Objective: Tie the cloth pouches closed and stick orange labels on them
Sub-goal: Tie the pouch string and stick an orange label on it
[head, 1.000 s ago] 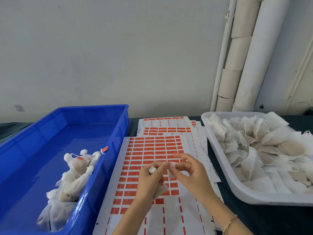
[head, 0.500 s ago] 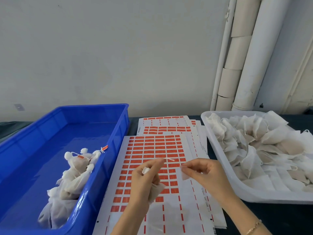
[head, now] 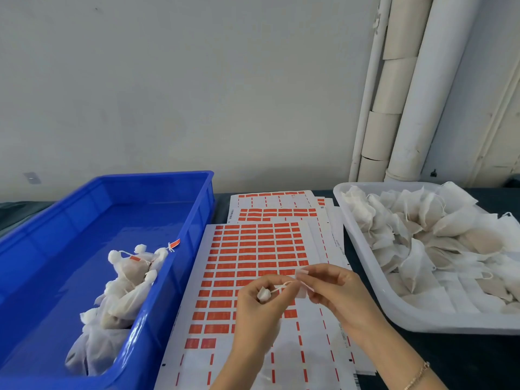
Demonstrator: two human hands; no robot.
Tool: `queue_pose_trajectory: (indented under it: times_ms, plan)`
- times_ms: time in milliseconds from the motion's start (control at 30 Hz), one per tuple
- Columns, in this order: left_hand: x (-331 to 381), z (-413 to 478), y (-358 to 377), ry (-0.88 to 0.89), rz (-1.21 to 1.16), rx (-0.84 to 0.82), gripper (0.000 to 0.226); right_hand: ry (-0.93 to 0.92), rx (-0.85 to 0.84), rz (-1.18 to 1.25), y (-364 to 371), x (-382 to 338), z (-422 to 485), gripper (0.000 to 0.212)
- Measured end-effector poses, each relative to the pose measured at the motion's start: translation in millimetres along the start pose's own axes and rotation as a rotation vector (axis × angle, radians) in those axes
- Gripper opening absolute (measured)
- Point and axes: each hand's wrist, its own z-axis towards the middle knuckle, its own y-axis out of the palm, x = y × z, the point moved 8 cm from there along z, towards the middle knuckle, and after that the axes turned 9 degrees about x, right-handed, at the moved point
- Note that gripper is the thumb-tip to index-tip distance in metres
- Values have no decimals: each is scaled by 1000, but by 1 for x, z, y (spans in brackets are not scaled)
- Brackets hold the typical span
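1. Small white cloth pouch (head: 264,294) sits bunched in the left hand (head: 260,308), its gathered neck poking out between the curled fingers, above the near part of the label sheet.
2. Thin white drawstring (head: 282,287) runs from the pouch neck to the right hand (head: 334,291), whose thumb and forefinger pinch it.
3. White backing sheet of orange rectangular labels (head: 253,254) lies on the dark table, under both hands.
4. Blue plastic bin (head: 157,190), left, holds tied white pouches with orange tags (head: 126,280).
5. White plastic tray (head: 365,249), right, is heaped with untied white pouches (head: 427,235).
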Motion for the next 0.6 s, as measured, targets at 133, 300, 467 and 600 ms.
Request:
queue_pose_trajectory:
  times_ms: [133,300,467,600]
  plan:
    - [-10,3,-1,-66,-58,44,6,4,4,26,3,-1,-2,18]
    - [-11,4,-2,-67,-58,57,8,6,0,33,4,-2,-5,18]
    - [-13,5,-3,-75,-21,53,8,-4,10,9,3,-5,-5,18]
    - [-15,5,-3,-104,-2,64,8,-12,-13,5,5,-8,-6,17]
